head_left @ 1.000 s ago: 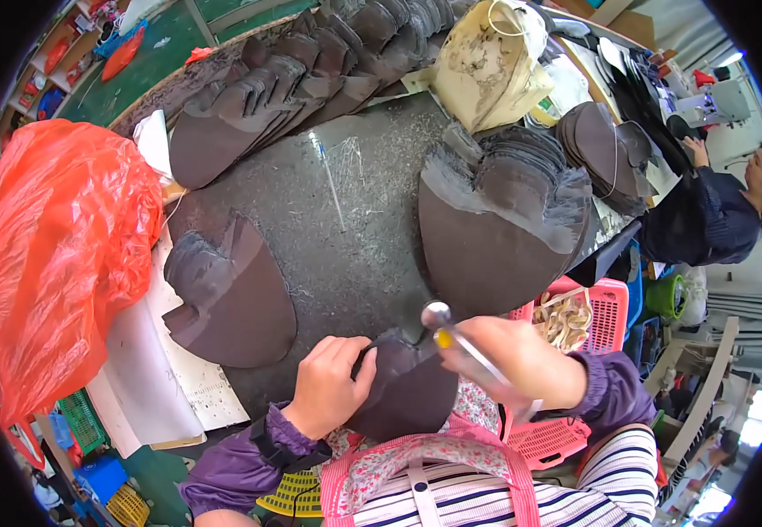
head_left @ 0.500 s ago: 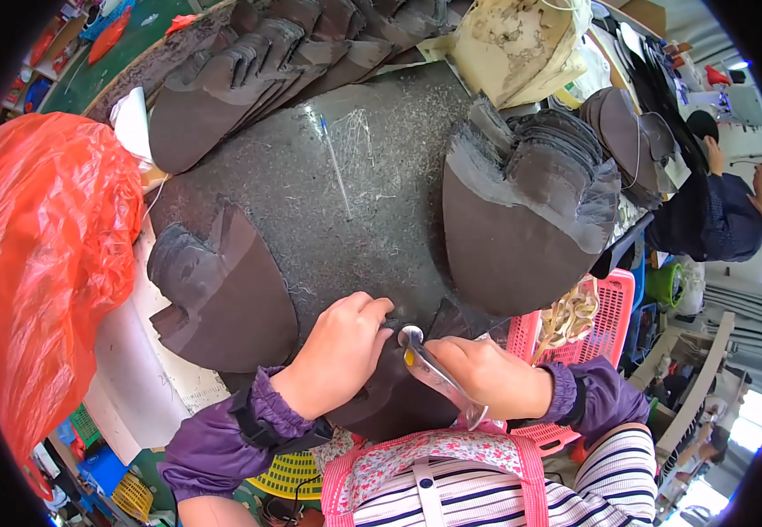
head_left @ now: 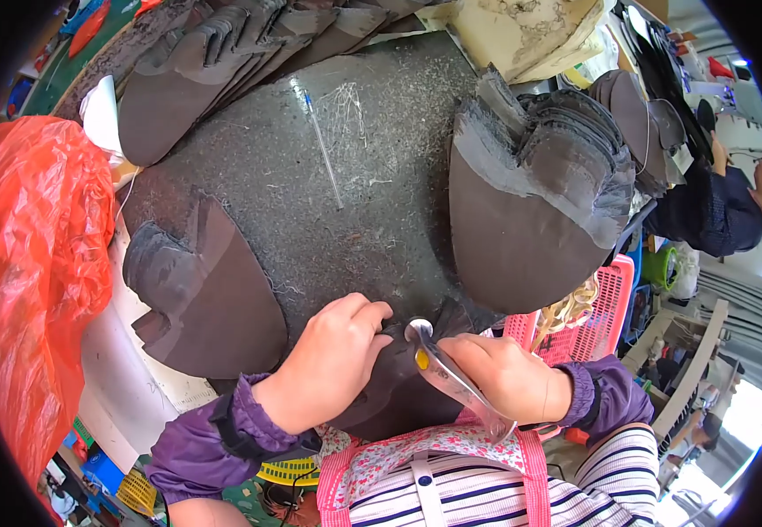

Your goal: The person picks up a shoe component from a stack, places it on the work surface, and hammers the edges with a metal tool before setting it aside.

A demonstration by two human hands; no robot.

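My right hand (head_left: 511,378) is wrapped round a metal hammer (head_left: 458,379), with a round shiny face, a yellow spot and a long curved, flared tail. The hammer's face is over the top edge of a dark brown shoe-upper piece (head_left: 409,400) lying on the dark slab in front of me. Its handle is mostly hidden by the hand. My left hand (head_left: 333,358) is closed at that piece's left edge, thumb and forefinger together; its other fingertips are hidden. A stack of similar pieces (head_left: 232,299) lies left of it, and a taller stack (head_left: 530,237) lies to the right.
A pen (head_left: 323,149) and loose threads lie on the dark slab (head_left: 372,228). More pieces (head_left: 175,105) fan out along the far side, beside a stained cream container (head_left: 521,35). A red plastic bag (head_left: 43,255) bulges at left, a pink basket (head_left: 605,307) stands at right. Another person (head_left: 715,206) works far right.
The view has shifted slightly. My right hand and the hammer have moved a little to the right, away from my left hand, which stays at the piece.
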